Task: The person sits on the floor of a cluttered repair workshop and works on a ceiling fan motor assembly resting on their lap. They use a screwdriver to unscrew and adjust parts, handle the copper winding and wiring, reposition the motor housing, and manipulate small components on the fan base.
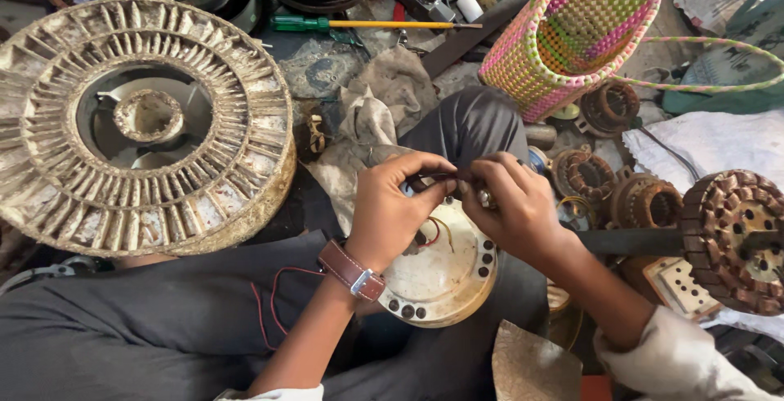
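Observation:
My left hand [392, 209] and my right hand [510, 201] meet above a round cream motor cover [445, 274] that rests on my lap. Both pinch a thin dark wire [441, 177] between their fingertips. Red and yellow wires [431, 233] run from the cover up toward my fingers. A brown watch sits on my left wrist [351, 270]. What the right fingers hold besides the wire is hidden.
A large dusty finned metal disc [139, 123] lies at left. A pink and green woven basket [576, 29] stands at upper right. Copper-wound stators [739, 238] and coils [645, 201] lie at right. A green-handled screwdriver [359, 24] and a grey rag [384, 99] are beyond my knee.

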A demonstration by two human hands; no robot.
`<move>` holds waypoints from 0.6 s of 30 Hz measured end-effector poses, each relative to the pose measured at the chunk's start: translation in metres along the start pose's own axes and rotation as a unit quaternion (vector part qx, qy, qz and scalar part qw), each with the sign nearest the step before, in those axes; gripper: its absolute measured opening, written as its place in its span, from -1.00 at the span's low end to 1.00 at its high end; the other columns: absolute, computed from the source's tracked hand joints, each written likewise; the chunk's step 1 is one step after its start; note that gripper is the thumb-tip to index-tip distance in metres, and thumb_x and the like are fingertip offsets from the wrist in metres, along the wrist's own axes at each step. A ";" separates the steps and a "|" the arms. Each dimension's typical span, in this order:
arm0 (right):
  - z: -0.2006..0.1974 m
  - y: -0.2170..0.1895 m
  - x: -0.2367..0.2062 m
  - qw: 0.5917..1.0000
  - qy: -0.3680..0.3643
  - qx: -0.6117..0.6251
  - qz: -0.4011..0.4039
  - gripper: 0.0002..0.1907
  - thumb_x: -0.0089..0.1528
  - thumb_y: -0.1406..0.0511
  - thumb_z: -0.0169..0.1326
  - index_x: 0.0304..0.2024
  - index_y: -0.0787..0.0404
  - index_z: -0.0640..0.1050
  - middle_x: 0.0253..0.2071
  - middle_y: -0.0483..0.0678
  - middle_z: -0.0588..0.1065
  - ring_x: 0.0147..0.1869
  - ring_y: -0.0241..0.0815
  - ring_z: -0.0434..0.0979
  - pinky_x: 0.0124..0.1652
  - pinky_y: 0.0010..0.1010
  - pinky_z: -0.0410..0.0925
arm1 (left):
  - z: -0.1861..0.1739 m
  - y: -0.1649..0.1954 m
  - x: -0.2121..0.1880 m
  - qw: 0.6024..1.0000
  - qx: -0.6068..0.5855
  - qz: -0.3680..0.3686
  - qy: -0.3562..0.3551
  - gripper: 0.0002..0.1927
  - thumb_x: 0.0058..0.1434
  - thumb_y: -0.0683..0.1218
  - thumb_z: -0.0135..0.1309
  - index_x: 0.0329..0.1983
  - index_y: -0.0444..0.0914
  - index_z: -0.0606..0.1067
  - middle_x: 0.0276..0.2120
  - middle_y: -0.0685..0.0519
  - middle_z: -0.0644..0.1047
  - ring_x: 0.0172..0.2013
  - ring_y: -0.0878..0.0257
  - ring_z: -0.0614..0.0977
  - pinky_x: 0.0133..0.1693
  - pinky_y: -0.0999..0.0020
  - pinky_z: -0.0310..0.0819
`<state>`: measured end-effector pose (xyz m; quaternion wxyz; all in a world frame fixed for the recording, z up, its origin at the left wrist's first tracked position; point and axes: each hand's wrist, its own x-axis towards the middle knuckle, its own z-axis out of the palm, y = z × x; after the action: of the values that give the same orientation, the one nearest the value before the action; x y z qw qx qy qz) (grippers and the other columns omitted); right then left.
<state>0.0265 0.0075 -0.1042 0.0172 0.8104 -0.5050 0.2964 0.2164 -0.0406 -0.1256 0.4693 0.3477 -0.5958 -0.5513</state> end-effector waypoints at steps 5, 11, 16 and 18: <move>0.010 0.011 0.001 0.748 -0.110 0.473 0.452 -0.83 0.22 0.43 0.19 -0.15 0.36 0.53 -0.28 0.00 0.54 -0.31 -0.16 0.55 -0.33 -0.36 0.40 | -0.007 0.001 -0.006 0.996 0.038 0.075 0.015 -0.83 0.10 -0.27 0.30 -0.22 -0.27 0.64 -0.32 0.06 0.65 -0.25 0.33 0.68 -0.18 0.42 0.57; -0.009 0.004 -0.004 0.737 -0.122 0.449 0.491 -0.79 0.22 0.40 0.21 -0.11 0.34 0.55 -0.28 -0.01 0.55 -0.29 -0.22 0.55 -0.31 -0.39 0.40 | -0.008 0.004 -0.010 1.000 0.004 0.024 0.006 -0.85 0.12 -0.25 0.30 -0.23 -0.26 0.64 -0.35 0.08 0.63 -0.32 0.36 0.66 -0.24 0.45 0.53; -0.006 -0.022 -0.013 0.981 0.031 0.131 0.137 -0.75 0.21 0.43 0.24 -0.07 0.33 0.53 -0.19 0.00 0.57 -0.17 -0.16 0.61 -0.18 -0.35 0.46 | 0.001 0.002 -0.012 1.000 -0.001 0.011 0.011 -0.83 0.11 -0.25 0.31 -0.21 -0.26 0.64 -0.33 0.08 0.65 -0.31 0.39 0.66 -0.24 0.47 0.54; -0.005 -0.024 -0.011 0.993 0.060 0.054 0.091 -0.75 0.19 0.48 0.25 -0.09 0.30 0.53 -0.18 0.05 0.55 -0.16 -0.09 0.62 -0.19 -0.32 0.47 | 0.003 0.001 -0.013 1.000 -0.010 0.012 0.008 -0.82 0.11 -0.25 0.32 -0.20 -0.28 0.64 -0.31 0.09 0.66 -0.28 0.40 0.67 -0.22 0.48 0.56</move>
<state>0.0408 0.0304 -0.0991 -0.0235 0.7420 -0.5576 0.3713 0.2181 -0.0276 -0.1272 0.4843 0.3400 -0.5907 -0.5486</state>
